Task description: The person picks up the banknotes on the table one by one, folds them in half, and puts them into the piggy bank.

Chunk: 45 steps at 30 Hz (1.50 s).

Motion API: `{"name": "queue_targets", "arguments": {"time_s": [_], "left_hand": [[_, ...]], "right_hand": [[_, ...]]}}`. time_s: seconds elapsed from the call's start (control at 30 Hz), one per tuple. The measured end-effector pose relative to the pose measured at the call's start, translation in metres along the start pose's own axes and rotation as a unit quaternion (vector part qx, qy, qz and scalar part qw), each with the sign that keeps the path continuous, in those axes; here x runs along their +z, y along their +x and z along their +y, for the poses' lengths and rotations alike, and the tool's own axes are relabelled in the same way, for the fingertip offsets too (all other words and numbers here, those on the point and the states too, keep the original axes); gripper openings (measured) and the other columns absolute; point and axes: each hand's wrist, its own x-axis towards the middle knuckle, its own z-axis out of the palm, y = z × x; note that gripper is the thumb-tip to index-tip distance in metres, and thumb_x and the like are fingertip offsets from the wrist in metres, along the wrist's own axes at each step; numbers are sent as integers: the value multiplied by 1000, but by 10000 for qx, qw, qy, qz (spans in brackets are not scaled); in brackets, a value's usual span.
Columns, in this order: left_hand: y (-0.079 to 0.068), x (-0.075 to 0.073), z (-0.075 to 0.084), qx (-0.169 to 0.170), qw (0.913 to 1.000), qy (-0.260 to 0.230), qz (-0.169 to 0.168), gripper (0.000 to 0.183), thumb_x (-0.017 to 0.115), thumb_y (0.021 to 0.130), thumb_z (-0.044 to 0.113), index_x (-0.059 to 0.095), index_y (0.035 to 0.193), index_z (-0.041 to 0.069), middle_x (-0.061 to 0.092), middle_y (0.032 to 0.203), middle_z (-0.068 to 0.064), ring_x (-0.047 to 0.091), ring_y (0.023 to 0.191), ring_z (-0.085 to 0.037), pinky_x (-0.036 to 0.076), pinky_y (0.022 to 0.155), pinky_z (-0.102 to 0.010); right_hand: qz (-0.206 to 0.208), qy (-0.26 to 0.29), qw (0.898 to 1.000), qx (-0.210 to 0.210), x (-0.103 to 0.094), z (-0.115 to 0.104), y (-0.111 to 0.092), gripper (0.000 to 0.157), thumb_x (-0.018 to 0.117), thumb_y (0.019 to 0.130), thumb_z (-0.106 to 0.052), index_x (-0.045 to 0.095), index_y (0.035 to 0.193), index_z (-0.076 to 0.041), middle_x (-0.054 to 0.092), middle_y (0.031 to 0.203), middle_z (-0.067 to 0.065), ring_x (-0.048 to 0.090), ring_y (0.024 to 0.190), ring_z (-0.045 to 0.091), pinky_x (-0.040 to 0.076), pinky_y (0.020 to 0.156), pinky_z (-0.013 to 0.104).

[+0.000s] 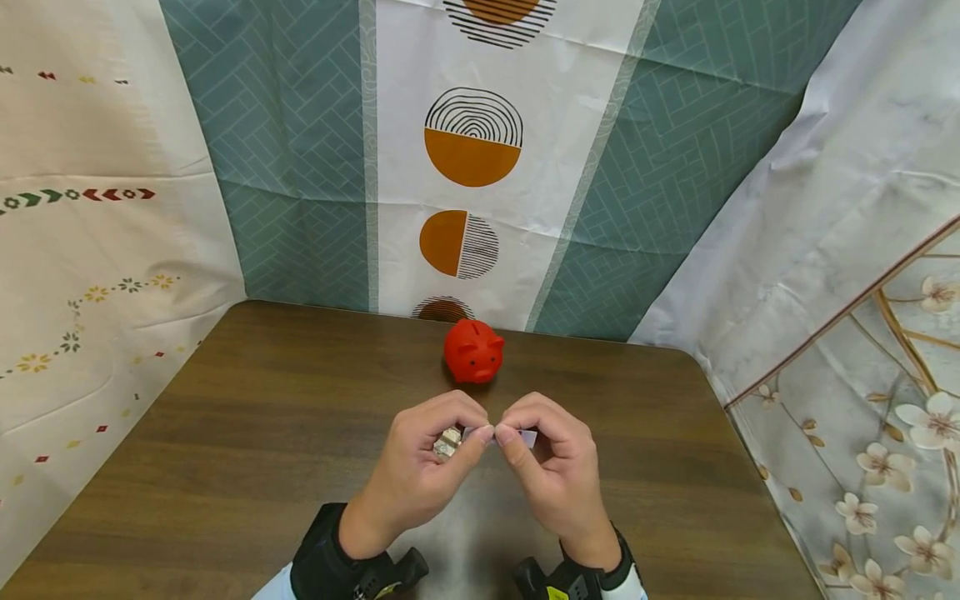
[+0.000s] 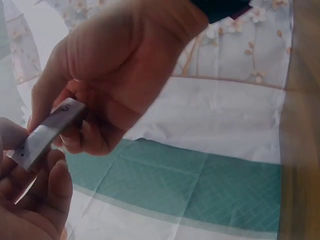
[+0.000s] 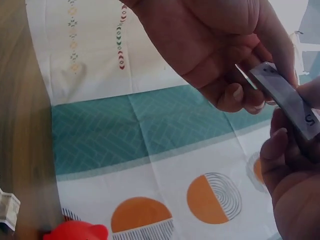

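Observation:
Both hands pinch a narrow folded banknote (image 2: 47,132), a pale purplish strip with a "5" near one end. My left hand (image 1: 420,471) grips one end between thumb and fingers. The other end is held by my right hand (image 1: 557,462), its thumb and index fingertip close to the left ones. In the head view the fingers hide most of the strip. Behind the left fingers a small folded, beige paper piece (image 1: 447,442) shows; the right wrist view has it on the table at lower left. Just beyond the hands stands a red piggy bank (image 1: 474,353), a slot on top.
The brown wooden table (image 1: 300,375) has rounded far corners. A teal and white patterned cloth (image 1: 300,150) hangs behind its far edge. Light patterned cloths hang at the left and right sides. Each wrist wears a black band with a device.

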Motion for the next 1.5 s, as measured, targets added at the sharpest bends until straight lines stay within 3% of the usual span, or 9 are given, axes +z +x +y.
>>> {"name": "queue_targets", "arguments": {"time_s": [0.4, 0.63, 0.83, 1.17, 1.37, 1.43, 1.5], "left_hand": [[1, -2, -1, 7, 9997, -131, 228, 19, 68, 90, -10, 71, 93, 8, 69, 84, -5, 62, 76, -12, 56, 66, -24], [1, -3, -4, 65, 9981, -474, 389, 22, 66, 87, -16, 71, 94, 4, 66, 81, -10, 57, 71, -12, 53, 57, -22], [1, -3, -5, -62, 9972, -615, 411, 21, 65, 89, -16, 69, 93, 4, 64, 80, -10, 56, 67, -11, 53, 55, -23], [1, -4, -5, 74, 9967, -676, 432, 22, 65, 87, -19, 69, 93, 2, 64, 78, -12, 59, 67, -12, 54, 54, -22], [3, 0, -5, 501, 9947, -499, 749, 20, 67, 85, -18, 70, 97, -3, 70, 90, -17, 68, 78, -19, 61, 70, -25], [3, 2, -5, 666, 9946, -247, 760, 17, 70, 86, -12, 70, 100, -3, 72, 98, -19, 71, 87, -22, 62, 80, -26], [3, 3, -5, 873, 9937, 175, 686, 16, 75, 89, -2, 71, 104, -2, 73, 104, -19, 70, 96, -24, 60, 88, -26]], "right_hand": [[372, 176, 9992, 13, 1, 1, 0, 15, 67, 86, 18, 70, 92, 4, 63, 81, 12, 57, 73, 17, 51, 58, 26], [549, 124, 9980, 303, -1, 1, -1, 15, 68, 85, 18, 70, 92, 5, 64, 81, 12, 58, 73, 18, 55, 61, 23], [627, 152, 9976, 249, -1, 3, -1, 12, 69, 86, 17, 70, 90, 6, 65, 80, 13, 58, 73, 19, 55, 62, 24], [986, 46, 9949, 220, 0, 0, 0, 11, 69, 86, 16, 71, 90, 6, 66, 80, 12, 58, 72, 18, 54, 61, 23], [1960, -503, 9783, 438, 4, -1, -1, 17, 76, 80, 16, 70, 95, 8, 66, 82, 6, 57, 69, 13, 51, 57, 17], [1936, -551, 9789, 366, 4, 0, -2, 20, 75, 81, 16, 72, 100, 9, 68, 83, 6, 56, 66, 12, 50, 55, 17], [1635, -541, 9846, 298, 4, 2, -3, 22, 73, 86, 12, 72, 107, 10, 73, 89, 7, 57, 66, 13, 53, 58, 18]]}}
